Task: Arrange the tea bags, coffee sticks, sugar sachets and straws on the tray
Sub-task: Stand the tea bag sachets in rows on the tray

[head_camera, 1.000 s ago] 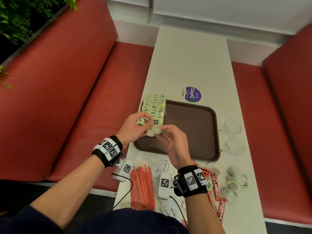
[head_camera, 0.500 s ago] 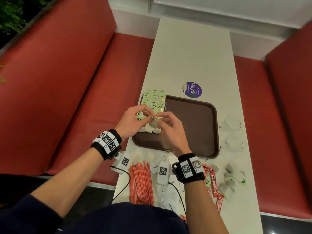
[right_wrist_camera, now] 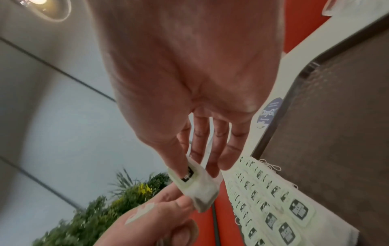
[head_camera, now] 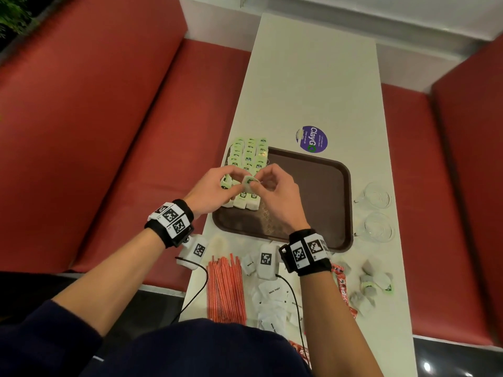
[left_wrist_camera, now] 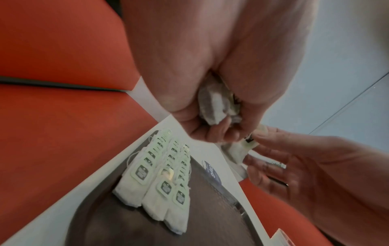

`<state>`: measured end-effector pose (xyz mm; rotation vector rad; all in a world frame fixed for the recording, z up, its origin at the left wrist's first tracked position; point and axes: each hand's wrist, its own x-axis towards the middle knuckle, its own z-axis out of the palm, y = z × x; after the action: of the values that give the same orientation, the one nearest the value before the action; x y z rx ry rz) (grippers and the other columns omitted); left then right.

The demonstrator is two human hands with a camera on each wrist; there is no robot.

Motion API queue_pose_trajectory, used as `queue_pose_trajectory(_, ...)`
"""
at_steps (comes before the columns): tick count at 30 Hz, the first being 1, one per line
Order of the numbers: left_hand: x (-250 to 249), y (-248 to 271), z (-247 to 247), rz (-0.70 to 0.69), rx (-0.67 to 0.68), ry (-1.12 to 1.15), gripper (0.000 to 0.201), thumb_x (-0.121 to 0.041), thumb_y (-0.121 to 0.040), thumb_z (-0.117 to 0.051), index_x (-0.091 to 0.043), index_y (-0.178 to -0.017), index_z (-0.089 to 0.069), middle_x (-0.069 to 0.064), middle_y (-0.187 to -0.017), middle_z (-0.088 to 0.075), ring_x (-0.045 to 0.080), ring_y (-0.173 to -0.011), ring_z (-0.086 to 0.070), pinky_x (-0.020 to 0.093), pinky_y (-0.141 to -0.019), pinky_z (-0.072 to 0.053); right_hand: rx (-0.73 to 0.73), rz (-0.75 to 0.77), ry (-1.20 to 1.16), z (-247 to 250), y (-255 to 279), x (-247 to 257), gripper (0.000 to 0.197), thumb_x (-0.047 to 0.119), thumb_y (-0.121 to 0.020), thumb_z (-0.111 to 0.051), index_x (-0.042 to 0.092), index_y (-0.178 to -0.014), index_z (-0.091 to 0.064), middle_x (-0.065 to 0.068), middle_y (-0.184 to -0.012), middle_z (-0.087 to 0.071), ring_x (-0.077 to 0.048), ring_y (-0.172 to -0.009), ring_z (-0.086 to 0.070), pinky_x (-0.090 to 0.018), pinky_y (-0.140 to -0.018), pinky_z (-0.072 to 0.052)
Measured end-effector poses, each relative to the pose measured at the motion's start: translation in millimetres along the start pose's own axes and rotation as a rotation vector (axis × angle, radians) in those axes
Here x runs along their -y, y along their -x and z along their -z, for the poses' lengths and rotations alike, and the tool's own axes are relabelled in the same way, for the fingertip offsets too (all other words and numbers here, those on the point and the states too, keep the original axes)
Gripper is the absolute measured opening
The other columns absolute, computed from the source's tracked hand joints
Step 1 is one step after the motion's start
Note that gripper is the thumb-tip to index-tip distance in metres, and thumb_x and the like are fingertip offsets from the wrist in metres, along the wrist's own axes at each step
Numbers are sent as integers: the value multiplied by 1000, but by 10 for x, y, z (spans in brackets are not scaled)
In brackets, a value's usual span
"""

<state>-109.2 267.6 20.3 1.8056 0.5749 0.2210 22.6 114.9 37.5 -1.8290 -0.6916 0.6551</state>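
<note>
Sleeves: dark navy fabric sleeves, pushed up the forearms.
Wrists: black wristbands carrying white square-patterned marker tiles.
Modules: white boxy camera units under each wrist, trailing thin black cables.

Brown tray on the white table. Tea bags – white with pale green tags – laid in three overlapping rows along the tray's left edge. One tea bag held above the rows. Red straws bundled on the table in front of the tray, white sugar sachets beside them, red coffee sticks further right – loose tea bags near those.
</note>
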Motion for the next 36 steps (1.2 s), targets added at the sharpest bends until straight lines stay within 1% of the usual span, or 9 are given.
queue_pose_trajectory(3, 178, -10, 33, 48, 50, -110, 8, -37, -98, -79, -31, -101, -73, -11, -96, -73, 5, -74, -64, 37, -74, -53, 44, 16, 109, -84, -114, -36, 14, 22, -97, -80, 24, -102, -67, 9, -101, -75, -5, -89, -74, -24, -79, -60)
queue_pose_trajectory(5, 332, -7, 45, 110, 36, -169, 20, -45, -95, -80, -30, -90, -68, -10, -85, -72, 8, -73, -63, 38, -74, -52, 103, 25, 184, -160, -168, -91, 15, 20, -99, -77, 25, -109, -67, 7, -103, -74, -5, -84, -74, -17, -70, -57)
queue_pose_trajectory(7, 474, 25, 56, 167, 32, -225, 19, -44, -94, -81, -30, -93, -69, -12, -85, -71, 9, -73, -64, 37, -73, -51, 169, 26, 279, -257, -214, -177, 20, 17, -101, -75, 26, -118, -70, 10, -104, -70, -5, -86, -73, -15, -71, -55)
queue_pose_trajectory(11, 771, 155, 94, 269, -113, -257, 8, -33, -96, -81, -31, -100, -75, -13, -94, -75, 13, -84, -71, 30, -74, -48, 257, -4, 496, -506, -258, -384, 15, 18, -100, -68, 26, -112, -72, 3, -109, -74, -23, -101, -71, -39, -93, -59)
queue_pose_trajectory(17, 1055, 247, 160, 329, -200, -280, 8, -32, -95, -81, -30, -98, -74, -17, -91, -74, 4, -88, -65, 31, -78, -44, 456, -85, 689, -779, -266, -522, 18, 19, -96, -61, 30, -110, -67, -11, -117, -74, -34, -109, -69, -50, -92, -61)
queue_pose_trajectory(26, 1091, 151, 86, 306, -152, -299, 13, -31, -96, -79, -34, -101, -68, -17, -94, -75, 5, -91, -66, 27, -74, -42, 283, -56, 633, -943, -342, -622, 20, 15, -100, -62, 17, -119, -67, -9, -120, -67, -33, -109, -66, -49, -91, -59)
queue_pose_trajectory(30, 1063, 115, 55, 276, -140, -307, 19, -27, -94, -82, -33, -104, -67, -13, -95, -75, 3, -89, -66, 17, -72, -40, 137, 19, 578, -942, -284, -691, 27, 16, -100, -69, 21, -125, -60, -6, -127, -57, -29, -106, -66, -48, -90, -59)
queue_pose_trajectory(33, 1073, 105, 32, 270, -134, -321, 25, -24, -92, -84, -34, -106, -66, -11, -93, -74, 10, -87, -67, 27, -72, -40, 62, 56, 547, -908, -181, -752, 24, 18, -100, -71, 25, -120, -58, -2, -120, -57, -25, -96, -65, -44, -84, -60)
queue_pose_trajectory(36, 1096, 93, 14, 260, -149, -324, 31, -21, -93, -83, -37, -113, -66, -10, -93, -73, 12, -88, -68, 24, -75, -40, 57, 47, 623, -921, -56, -840, 22, 33, -98, -74, 28, -116, -62, 2, -113, -59, -23, -97, -64, -41, -81, -59)
